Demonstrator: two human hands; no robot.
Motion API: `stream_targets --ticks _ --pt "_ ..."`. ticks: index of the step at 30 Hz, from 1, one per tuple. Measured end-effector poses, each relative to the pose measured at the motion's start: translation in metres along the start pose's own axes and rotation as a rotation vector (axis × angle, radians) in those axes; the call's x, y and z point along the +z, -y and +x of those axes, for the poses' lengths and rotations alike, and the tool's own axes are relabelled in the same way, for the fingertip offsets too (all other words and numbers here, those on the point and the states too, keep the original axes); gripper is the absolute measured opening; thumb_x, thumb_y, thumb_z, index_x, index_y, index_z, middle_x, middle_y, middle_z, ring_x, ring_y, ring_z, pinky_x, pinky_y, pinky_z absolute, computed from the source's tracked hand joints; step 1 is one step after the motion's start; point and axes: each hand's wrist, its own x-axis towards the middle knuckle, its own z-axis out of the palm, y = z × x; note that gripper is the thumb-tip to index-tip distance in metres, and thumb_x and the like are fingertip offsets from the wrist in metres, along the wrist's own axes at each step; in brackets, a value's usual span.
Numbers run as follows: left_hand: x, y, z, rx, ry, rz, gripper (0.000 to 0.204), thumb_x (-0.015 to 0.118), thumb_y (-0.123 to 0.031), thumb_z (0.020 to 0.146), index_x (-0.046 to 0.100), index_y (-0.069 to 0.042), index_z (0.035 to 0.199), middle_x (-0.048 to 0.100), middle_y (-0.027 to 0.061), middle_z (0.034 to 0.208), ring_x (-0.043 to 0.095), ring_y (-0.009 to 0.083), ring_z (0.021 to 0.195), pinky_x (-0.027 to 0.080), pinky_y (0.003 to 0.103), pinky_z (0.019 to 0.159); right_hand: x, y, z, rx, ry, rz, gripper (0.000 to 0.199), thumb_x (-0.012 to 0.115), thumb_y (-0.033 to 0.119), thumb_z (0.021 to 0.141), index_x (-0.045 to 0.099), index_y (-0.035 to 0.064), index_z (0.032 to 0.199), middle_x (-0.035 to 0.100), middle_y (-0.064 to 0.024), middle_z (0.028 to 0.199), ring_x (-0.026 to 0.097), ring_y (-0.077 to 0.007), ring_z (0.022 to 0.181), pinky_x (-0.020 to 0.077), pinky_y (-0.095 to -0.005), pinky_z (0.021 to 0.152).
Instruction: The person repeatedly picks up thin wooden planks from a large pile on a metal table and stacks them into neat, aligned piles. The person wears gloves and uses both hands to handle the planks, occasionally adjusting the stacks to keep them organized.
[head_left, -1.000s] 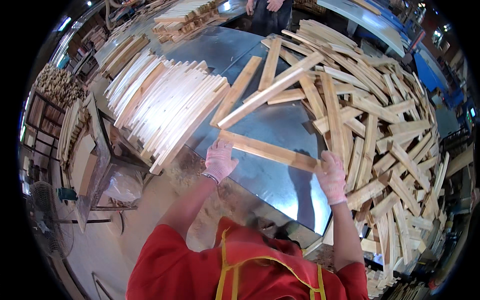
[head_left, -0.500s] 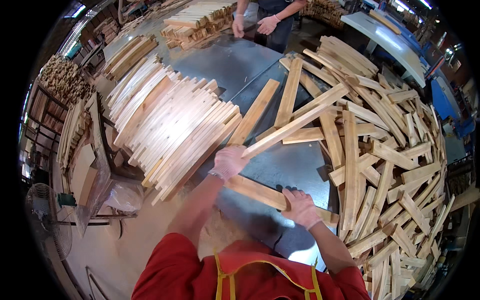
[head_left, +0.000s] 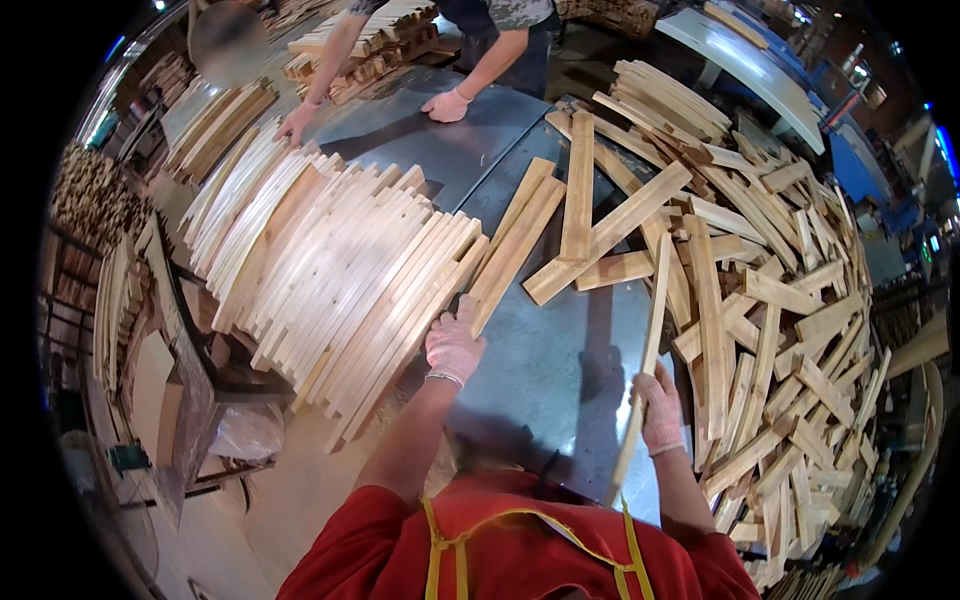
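My left hand (head_left: 456, 342), in a pale glove, is closed around the near end of a wooden strip (head_left: 520, 245). That strip lies slanting away on the dark metal tabletop (head_left: 535, 360), beside another strip and the row of pale strips (head_left: 340, 270) to its left. In my right hand (head_left: 660, 408) is a second wooden strip (head_left: 652, 330), its narrow side up, running from near my body toward the far side. Its lower face is hidden. A loose strip (head_left: 610, 235) lies diagonally ahead between my hands.
A big jumbled heap of wooden strips (head_left: 790, 340) covers the right side. Across the table a co-worker's gloved hand (head_left: 447, 106) rests on the metal, and the other (head_left: 297, 122) touches the row's far end. Stacked wood (head_left: 375, 40) stands behind.
The strip in my right hand has turned from crosswise to pointing away. My left hand now grips a strip beside the row. The co-worker has leaned in over the table.
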Motion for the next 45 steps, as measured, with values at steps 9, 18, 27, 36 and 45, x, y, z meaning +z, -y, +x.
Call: stream_targets --ticks 9,18,27,36,45 --pt "-0.047 0.132 -0.138 -0.033 0.61 -0.907 0.083 0.078 -0.02 0.087 0.04 -0.007 0.16 0.068 0.0138 0.117 0.068 0.0206 0.095 0.056 0.035 0.078 0.199 -0.114 -0.004 0.006 0.225 -0.132 0.042 0.067 0.034 0.099 0.064 0.0012 0.124 0.069 -0.0102 0.099 0.068 -0.02 0.089 0.0555 -0.0324 0.078" --pt "-0.012 0.132 -0.1 0.397 -0.117 0.283 0.086 0.075 -0.046 0.082 0.047 -0.007 0.153 0.045 0.0178 0.156 0.037 0.0415 0.147 0.031 0.057 0.121 0.244 -0.099 0.046 -0.076 0.835 -0.717 0.057 0.056 0.046 0.102 0.059 0.0045 0.141 0.063 -0.025 0.139 0.067 -0.0422 0.109 0.0512 -0.0423 0.103" --pt "-0.038 -0.06 0.027 0.662 -0.215 -0.275 0.082 0.078 -0.041 0.084 0.05 -0.002 0.15 0.047 0.0262 0.153 0.049 0.0456 0.137 0.043 0.052 0.113 -0.045 0.08 0.142 -0.686 -0.534 -1.326 0.063 0.078 0.027 0.086 0.057 0.0028 0.139 0.063 -0.0208 0.133 0.059 -0.0417 0.122 0.0471 -0.0476 0.109" --pt "-0.029 -0.237 0.156 0.108 0.165 -0.313 0.1 0.08 -0.043 0.084 0.03 -0.007 0.163 0.046 0.0281 0.156 0.05 0.0446 0.14 0.046 0.046 0.114 -0.111 0.083 0.122 -0.24 -0.405 -1.207 0.07 0.078 0.023 0.086 0.053 0.0123 0.15 0.056 -0.0201 0.146 0.055 -0.0404 0.132 0.0466 -0.044 0.113" --pt "0.025 -0.178 0.058 0.229 0.027 -0.005 0.104 0.083 -0.024 0.081 0.026 -0.009 0.166 0.055 0.0231 0.148 0.056 0.04 0.135 0.048 0.044 0.113 -0.099 0.053 0.126 -0.316 -0.385 -0.071 0.068 0.075 0.015 0.095 0.047 -0.0018 0.155 0.06 -0.011 0.14 0.06 -0.019 0.121 0.0484 -0.0319 0.105"
